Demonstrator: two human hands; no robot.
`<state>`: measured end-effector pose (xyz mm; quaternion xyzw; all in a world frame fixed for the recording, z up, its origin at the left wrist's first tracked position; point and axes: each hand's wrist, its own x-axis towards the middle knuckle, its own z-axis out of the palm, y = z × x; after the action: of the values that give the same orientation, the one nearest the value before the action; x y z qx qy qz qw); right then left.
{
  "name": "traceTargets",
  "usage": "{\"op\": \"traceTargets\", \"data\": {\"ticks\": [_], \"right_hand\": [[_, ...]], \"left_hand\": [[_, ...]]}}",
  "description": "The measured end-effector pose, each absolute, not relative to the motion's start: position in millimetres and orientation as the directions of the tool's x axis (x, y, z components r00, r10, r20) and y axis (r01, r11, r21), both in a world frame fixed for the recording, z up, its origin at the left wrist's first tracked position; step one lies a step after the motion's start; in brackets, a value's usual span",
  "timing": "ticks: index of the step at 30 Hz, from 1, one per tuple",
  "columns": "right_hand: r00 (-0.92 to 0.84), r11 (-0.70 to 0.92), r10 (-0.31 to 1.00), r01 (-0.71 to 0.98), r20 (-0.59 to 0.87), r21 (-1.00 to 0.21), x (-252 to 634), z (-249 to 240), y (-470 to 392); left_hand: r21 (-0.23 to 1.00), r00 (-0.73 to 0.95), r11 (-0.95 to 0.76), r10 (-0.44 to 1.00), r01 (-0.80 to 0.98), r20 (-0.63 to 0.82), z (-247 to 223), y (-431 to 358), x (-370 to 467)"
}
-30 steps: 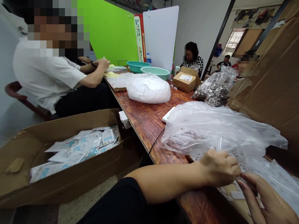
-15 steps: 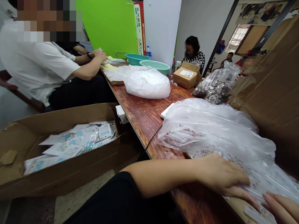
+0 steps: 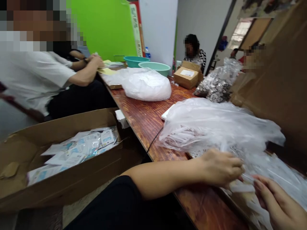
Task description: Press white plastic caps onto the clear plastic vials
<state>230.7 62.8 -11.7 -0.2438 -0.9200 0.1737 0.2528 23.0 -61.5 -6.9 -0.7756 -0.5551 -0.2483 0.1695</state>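
Note:
My left hand (image 3: 219, 167) reaches over the front of the bag, its fingers curled together. My right hand (image 3: 275, 198) is at the lower right, thumb and fingertips pinched. A small translucent plastic strip (image 3: 248, 178) spans the gap between the fingertips of both hands, blurred by motion. Behind the left hand lies a big clear plastic bag (image 3: 211, 123), with many thin whitish plastic strips (image 3: 183, 134) showing through its left side. Below the hands, a shallow cardboard tray (image 3: 242, 210) holds loose translucent pieces.
On the left, a carton (image 3: 79, 172) holds packaged cards. Along the wooden table (image 3: 141, 111) are a white bag (image 3: 146, 84), green basins (image 3: 155, 67), a small box (image 3: 187, 76) and a bag of metal pieces (image 3: 218, 86). A person in a white shirt (image 3: 48, 73) sits opposite.
Both hands have risen and come away from the tray, fingers closing around the small strip. The left fingers are more curled. The clear bag's edge has shifted, and the view has turned slightly.

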Motion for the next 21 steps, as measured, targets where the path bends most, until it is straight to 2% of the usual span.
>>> {"op": "traceTargets", "data": {"ticks": [2,3,4,6,8,10,13,15,17,18,21], "right_hand": [[-0.747,0.699,0.627,0.413,0.222,-0.584,221,5,42],[-0.764,0.696,0.610,0.391,0.209,-0.602,217,13,35],[-0.783,0.721,0.581,0.370,0.221,-0.586,214,20,31],[-0.816,0.829,0.459,0.251,0.352,-0.500,212,28,29],[-0.838,0.880,0.368,0.174,0.403,-0.443,213,29,32],[-0.823,0.828,0.439,0.214,0.361,-0.518,215,28,32],[-0.739,0.574,0.662,0.394,0.124,-0.718,216,31,27],[-0.717,0.497,0.696,0.441,0.041,-0.747,220,36,24],[-0.750,0.589,0.653,0.419,0.102,-0.691,233,44,27],[-0.765,0.655,0.623,0.396,0.164,-0.643,242,49,31],[-0.676,0.755,0.630,0.417,0.383,-0.506,276,60,55]], "left_hand": [[0.012,0.249,-0.320,0.760,0.948,0.600,-10,-63,21],[0.039,0.227,-0.318,0.754,0.947,0.616,-10,-63,20],[0.086,0.202,-0.333,0.737,0.939,0.646,-10,-63,19],[0.168,0.170,-0.400,0.682,0.901,0.711,-8,-62,16],[0.146,0.186,-0.435,0.632,0.888,0.753,-6,-59,15],[0.117,0.190,-0.414,0.627,0.903,0.755,-4,-57,16],[0.106,0.203,-0.409,0.640,0.906,0.741,-2,-56,22],[0.072,0.241,-0.440,0.614,0.895,0.751,-2,-54,27],[0.082,0.251,-0.480,0.588,0.874,0.769,-3,-50,30],[0.124,0.225,-0.493,0.589,0.861,0.776,-3,-48,30],[0.380,0.051,-0.491,0.661,0.784,0.749,-5,-43,25]]}}
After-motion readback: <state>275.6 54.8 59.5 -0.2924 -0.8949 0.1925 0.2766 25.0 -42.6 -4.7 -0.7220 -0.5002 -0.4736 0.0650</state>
